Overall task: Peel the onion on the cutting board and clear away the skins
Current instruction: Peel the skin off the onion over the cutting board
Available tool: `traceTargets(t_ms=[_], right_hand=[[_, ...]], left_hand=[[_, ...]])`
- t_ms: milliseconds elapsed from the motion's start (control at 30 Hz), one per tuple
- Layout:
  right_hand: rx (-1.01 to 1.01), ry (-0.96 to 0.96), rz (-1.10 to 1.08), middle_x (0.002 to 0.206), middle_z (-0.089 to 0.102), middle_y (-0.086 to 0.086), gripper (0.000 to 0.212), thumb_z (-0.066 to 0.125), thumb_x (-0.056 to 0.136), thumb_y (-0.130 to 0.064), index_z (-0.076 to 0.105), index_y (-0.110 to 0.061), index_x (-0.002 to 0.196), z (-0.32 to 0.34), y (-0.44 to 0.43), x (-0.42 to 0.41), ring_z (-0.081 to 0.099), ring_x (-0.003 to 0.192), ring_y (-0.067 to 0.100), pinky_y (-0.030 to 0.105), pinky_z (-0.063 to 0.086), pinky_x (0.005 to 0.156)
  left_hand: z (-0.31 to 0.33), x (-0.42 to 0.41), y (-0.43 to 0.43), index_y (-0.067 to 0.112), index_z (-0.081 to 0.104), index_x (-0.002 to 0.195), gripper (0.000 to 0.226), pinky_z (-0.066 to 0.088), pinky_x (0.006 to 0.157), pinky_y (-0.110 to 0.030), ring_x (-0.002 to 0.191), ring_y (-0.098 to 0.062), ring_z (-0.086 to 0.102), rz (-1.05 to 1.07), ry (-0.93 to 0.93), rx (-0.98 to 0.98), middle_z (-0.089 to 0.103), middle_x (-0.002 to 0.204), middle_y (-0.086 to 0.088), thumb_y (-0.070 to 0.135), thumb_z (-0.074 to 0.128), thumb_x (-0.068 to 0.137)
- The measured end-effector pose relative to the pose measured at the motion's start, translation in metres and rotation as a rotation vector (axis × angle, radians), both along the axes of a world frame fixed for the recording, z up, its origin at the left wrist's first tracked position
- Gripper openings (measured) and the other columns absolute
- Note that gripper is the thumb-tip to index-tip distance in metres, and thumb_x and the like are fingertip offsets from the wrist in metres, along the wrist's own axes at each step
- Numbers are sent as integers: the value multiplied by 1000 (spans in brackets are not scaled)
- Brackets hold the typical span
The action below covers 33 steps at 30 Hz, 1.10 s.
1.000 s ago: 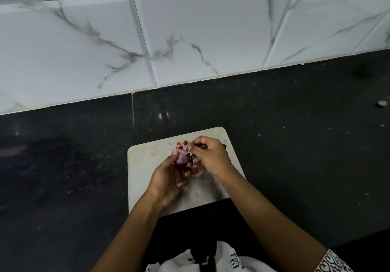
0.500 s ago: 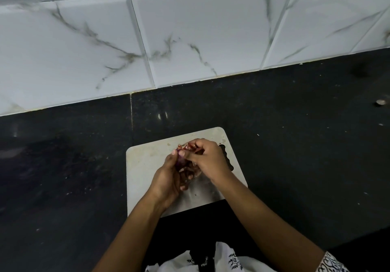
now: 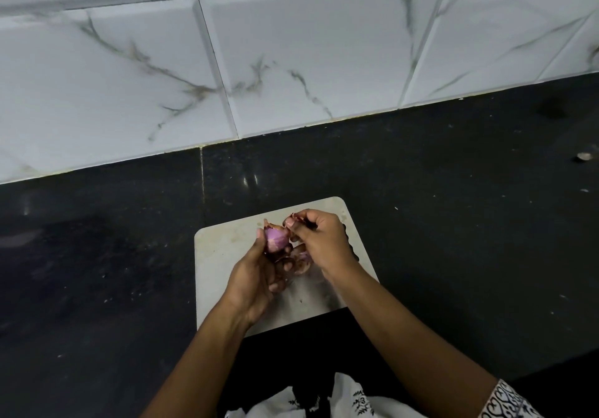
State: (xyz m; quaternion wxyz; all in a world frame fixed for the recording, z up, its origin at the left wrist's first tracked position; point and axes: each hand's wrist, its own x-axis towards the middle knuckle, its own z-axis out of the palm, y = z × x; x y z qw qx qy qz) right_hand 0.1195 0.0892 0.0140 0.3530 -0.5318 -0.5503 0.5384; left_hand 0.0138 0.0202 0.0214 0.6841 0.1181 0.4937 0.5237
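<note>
A small purple onion (image 3: pixel 276 238) is held just above the pale cutting board (image 3: pixel 220 255), gripped by my left hand (image 3: pixel 256 280) from below and the left side. My right hand (image 3: pixel 319 239) sits to the onion's right and pinches a strip of reddish skin (image 3: pixel 293 216) at the onion's top. Loose brownish skins (image 3: pixel 299 260) hang or lie beneath the onion, between my two hands. Part of the onion's purple flesh is bare, and its lower half is hidden by my fingers.
The board lies on a dark stone counter (image 3: pixel 453 223) near its front edge. A white marble-look tiled wall (image 3: pixel 291 61) rises behind. A small scrap (image 3: pixel 584 157) lies at the counter's far right. White patterned clothing (image 3: pixel 340 398) shows at the bottom.
My right hand has drawn back to the right, uncovering the onion's purple top, with a strip of skin pinched in its fingers. My left hand has kept its grip on the onion.
</note>
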Motion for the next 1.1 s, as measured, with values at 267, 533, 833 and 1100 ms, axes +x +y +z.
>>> traceTargets(t_ms=[267,533,833,1100], right_hand=[[52,-246,-23,92,71,1,12,64,86,-11,72,-14,94,-12,10,21,66,86,17,30,55,81],[229,-749,395,122,55,5,43,57,85,-8,54,-19,126,5,5,27,55,109,23,31,43,91],[386,-376,411,95,71,-3,25,71,80,-28,72,-21,104,55,-2,21,66,82,10,35,55,77],[408,-546,586,92,74,1,18,67,84,-20,73,-14,100,64,8,23,54,63,-2,4,41,62]], left_hand=[[-3,-9,0,7,61,109,41,41,37,-16,60,-12,61,98,-247,64,64,81,-9,38,46,85],[-8,-14,-3,10,60,118,51,39,35,-16,60,-14,61,53,-210,32,64,93,-10,45,45,84],[4,-11,-1,16,65,97,39,25,34,-18,49,-12,47,-96,77,71,58,73,-6,46,42,89],[4,-14,-6,13,60,100,40,25,40,-18,52,-12,41,-191,282,59,52,72,-6,46,37,94]])
